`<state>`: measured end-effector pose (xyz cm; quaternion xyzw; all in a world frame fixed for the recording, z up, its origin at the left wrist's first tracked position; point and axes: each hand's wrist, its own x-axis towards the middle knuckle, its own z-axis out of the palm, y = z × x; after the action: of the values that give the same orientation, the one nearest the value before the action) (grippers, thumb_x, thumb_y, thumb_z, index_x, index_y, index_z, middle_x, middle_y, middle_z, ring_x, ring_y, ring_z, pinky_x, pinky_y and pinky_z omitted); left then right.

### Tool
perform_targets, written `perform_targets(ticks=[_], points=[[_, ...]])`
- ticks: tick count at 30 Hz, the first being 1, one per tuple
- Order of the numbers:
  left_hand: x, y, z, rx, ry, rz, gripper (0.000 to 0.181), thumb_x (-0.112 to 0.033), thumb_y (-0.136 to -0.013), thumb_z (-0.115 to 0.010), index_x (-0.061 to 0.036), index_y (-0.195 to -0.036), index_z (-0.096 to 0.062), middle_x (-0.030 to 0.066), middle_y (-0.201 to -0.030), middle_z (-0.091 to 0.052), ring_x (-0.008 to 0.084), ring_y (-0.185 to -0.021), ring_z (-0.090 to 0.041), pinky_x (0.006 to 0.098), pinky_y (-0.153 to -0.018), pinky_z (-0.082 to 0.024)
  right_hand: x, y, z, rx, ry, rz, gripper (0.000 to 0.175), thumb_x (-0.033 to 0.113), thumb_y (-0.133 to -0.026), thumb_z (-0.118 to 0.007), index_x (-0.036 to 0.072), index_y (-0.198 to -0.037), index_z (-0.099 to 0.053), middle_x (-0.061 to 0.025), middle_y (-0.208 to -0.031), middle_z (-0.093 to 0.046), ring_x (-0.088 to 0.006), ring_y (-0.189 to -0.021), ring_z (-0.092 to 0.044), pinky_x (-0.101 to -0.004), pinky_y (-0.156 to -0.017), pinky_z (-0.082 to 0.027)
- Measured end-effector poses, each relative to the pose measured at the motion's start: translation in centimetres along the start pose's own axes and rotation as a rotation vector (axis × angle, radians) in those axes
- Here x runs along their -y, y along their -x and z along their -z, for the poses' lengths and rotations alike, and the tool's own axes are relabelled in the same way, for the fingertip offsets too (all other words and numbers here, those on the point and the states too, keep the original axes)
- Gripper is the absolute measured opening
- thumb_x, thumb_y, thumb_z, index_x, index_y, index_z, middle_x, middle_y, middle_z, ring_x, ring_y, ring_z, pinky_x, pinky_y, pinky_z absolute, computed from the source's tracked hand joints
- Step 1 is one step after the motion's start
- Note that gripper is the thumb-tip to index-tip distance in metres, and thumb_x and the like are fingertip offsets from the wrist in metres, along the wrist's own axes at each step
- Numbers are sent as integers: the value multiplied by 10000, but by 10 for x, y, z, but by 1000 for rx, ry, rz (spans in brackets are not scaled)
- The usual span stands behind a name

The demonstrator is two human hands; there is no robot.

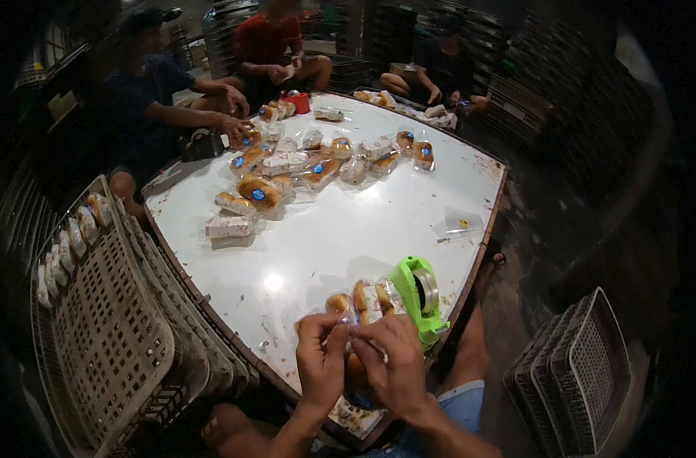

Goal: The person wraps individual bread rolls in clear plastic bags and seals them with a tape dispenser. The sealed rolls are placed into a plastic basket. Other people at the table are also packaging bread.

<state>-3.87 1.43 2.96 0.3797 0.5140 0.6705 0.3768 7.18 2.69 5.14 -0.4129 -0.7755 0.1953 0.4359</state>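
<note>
At the near corner of the white table [313,246], my left hand [322,358] and my right hand [398,360] meet, thumbs and fingertips pinching clear plastic wrap between them. Below and between the hands shows the wrapped bread roll [356,369]; my fingers hide much of it. Just beyond stand more wrapped rolls [360,300], browned and partly covered by white printed paper. A lime-green tape dispenser [408,286] with a roll of clear tape [427,290] sits right of them, close to my right hand.
Bagged bread rolls [319,169] lie across the table's far half. A clear plastic bag [459,222] is near the right edge. Stacked plastic crates stand left [113,303] and right [597,366]. Three people sit around the far side, one with a hand [236,129] on the rolls.
</note>
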Motion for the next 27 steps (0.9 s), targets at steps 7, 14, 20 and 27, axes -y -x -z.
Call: perform_targets(ticks=[7,14,20,27], points=[[9,-2,3,-24,-35,-107,201,-136,-923,-670,16,-801,-618,57,-854,-589,104,-764,-542,236,-698,-440,-15,11,6,-100,168,65,150,-26,-807,-678,1,-941,-617,-149,-1031,-560,-307,-991,-548,-382,-843,-471],[18,1,5,35,181,327,158,-8,-861,-667,-59,-939,-540,9,-896,-556,60,-798,-493,207,-707,-423,-10,8,-20,-296,-812,-584,273,-24,-910,-541,39,-1145,-416,-130,-1170,-502,-205,-1051,-539,-361,-892,-467],[23,2,5,105,75,175,236,10,-842,-676,-68,-909,-464,-6,-821,-509,67,-768,-493,228,-723,-436,-108,33,47,-290,353,-393,273,240,-870,-679,14,-1005,-606,-174,-978,-578,-334,-943,-570,-435,-828,-451],[23,3,-9,145,25,175,231,-4,-846,-691,-68,-905,-477,-9,-836,-535,68,-788,-508,227,-748,-445,-177,37,48,-33,148,-779,450,403,-839,-669,-42,-771,-681,-220,-937,-614,-367,-917,-585,-461,-814,-444]])
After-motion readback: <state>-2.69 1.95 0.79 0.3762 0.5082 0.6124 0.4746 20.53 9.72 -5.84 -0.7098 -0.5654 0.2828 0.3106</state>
